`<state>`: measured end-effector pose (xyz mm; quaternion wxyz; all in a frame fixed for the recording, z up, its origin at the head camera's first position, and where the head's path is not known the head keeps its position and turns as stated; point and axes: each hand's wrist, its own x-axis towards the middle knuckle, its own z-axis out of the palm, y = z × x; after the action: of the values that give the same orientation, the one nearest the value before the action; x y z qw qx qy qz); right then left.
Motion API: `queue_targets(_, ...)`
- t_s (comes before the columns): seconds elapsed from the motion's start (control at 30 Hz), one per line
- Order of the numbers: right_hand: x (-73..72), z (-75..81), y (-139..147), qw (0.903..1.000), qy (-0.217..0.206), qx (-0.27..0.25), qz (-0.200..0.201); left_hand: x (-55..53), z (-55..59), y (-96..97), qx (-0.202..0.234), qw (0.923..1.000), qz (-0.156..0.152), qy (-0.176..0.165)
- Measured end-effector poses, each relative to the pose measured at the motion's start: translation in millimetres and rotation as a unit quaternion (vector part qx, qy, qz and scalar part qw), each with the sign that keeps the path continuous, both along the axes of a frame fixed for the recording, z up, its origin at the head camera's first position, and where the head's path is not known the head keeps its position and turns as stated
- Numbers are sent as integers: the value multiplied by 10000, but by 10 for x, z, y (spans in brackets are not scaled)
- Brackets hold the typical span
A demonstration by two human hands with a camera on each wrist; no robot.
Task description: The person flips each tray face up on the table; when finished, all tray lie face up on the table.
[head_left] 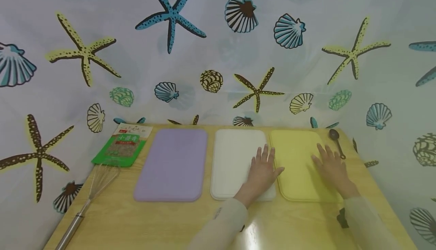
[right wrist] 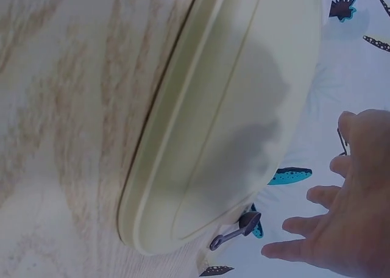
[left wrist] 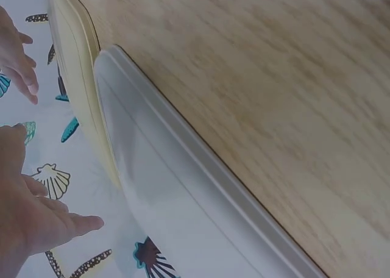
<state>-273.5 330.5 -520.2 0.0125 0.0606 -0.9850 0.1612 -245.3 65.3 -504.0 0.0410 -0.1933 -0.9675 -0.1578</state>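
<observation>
Three cutting boards lie side by side: a purple one [head_left: 172, 164], a white one [head_left: 229, 163] and a yellow one [head_left: 296, 166]. My left hand [head_left: 260, 172], fingers spread and holding nothing, is over the right part of the white board, its thumb reaching toward the yellow board. Over the right side of the yellow board is my right hand [head_left: 332, 168], also with spread fingers and nothing in it. In the right wrist view, that hand [right wrist: 347, 205] casts a shadow on the yellow board [right wrist: 244, 131]. The left wrist view shows the white board [left wrist: 164, 186] beside my left hand [left wrist: 36, 217].
On the wooden table [head_left: 153, 223], a green spice packet [head_left: 122, 146] lies at the back left, with a wire whisk [head_left: 85, 206] in front of it. A dark measuring spoon [head_left: 336, 142] rests at the back right. Shell-patterned cloth [head_left: 204, 53] hangs behind.
</observation>
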Motion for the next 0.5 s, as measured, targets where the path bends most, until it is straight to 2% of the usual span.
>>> queue_targets(0.27, -71, -77, 22, 9999, 53, 92, -23, 66, -85, 272, -193, 9992, -334, -46)
queue_targets(0.4, -61, -116, 50, 10000, 62, 34, -30, 102, -140, 393, -116, 9985, -537, -56)
queue_targets(0.5, -37, -120, 47, 10000, 1, -86, -21, 123, -169, 470, -68, 9981, -579, -203)
